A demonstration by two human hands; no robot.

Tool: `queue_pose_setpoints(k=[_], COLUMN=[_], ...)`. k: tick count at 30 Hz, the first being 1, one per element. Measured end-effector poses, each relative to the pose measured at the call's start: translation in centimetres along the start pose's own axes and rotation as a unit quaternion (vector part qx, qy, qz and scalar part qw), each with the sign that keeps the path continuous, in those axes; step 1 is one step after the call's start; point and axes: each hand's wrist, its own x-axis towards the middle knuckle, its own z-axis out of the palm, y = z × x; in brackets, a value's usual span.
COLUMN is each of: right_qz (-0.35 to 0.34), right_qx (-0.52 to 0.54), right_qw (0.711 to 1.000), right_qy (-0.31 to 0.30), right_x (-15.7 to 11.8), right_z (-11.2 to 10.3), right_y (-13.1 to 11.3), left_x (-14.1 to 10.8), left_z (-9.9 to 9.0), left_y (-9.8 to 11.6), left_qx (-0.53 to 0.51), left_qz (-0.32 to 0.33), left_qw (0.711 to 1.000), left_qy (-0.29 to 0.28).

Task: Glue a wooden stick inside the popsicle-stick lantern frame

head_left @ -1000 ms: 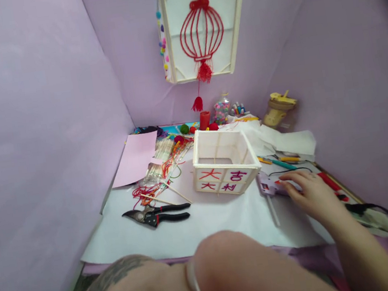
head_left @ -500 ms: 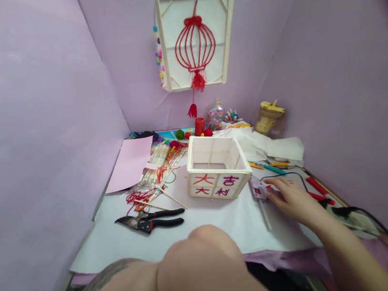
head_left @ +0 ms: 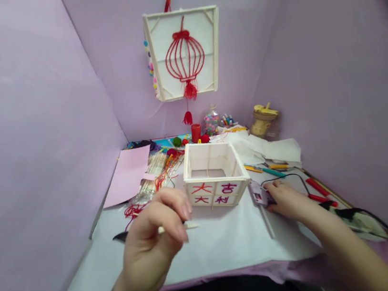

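My left hand (head_left: 158, 237) is raised over the front of the table, its fingers closed in a pinch on a short, pale wooden stick (head_left: 193, 226). Most of that stick is hidden behind the fingertips. On the right, my right hand (head_left: 283, 198) is wrapped round the handle of a white glue gun (head_left: 257, 193), which lies on the table with a glue stick (head_left: 267, 223) sticking out of its back. Between the hands stands an open box frame (head_left: 218, 193) of sticks and white paper, with red and purple characters on its front.
Pruning shears (head_left: 120, 236) lie mostly hidden behind my left hand. A finished lantern (head_left: 184, 53) hangs above the table. Pink paper (head_left: 128, 174) and bundled sticks (head_left: 158, 166) are at left. A lidded cup (head_left: 263, 120) stands at back right. A black cord (head_left: 297, 176) runs beside my right hand.
My left hand has come up from the lower edge and turned, showing the stick in its fingers. My right hand has closed in on the glue gun's handle. The view has tilted up slightly.
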Motion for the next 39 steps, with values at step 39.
queue_pose_setpoints(k=[39], right_qz=[-0.296], right_qx=[0.343], right_qw=[0.860], right_qy=[0.235], right_x=[-5.7], right_z=[-5.2], right_y=[-11.4], left_x=[-0.2], left_z=[4.9], left_y=[-7.2], left_qx=[-0.051], left_qz=[-0.311], left_qw=[0.949], left_qy=[0.001])
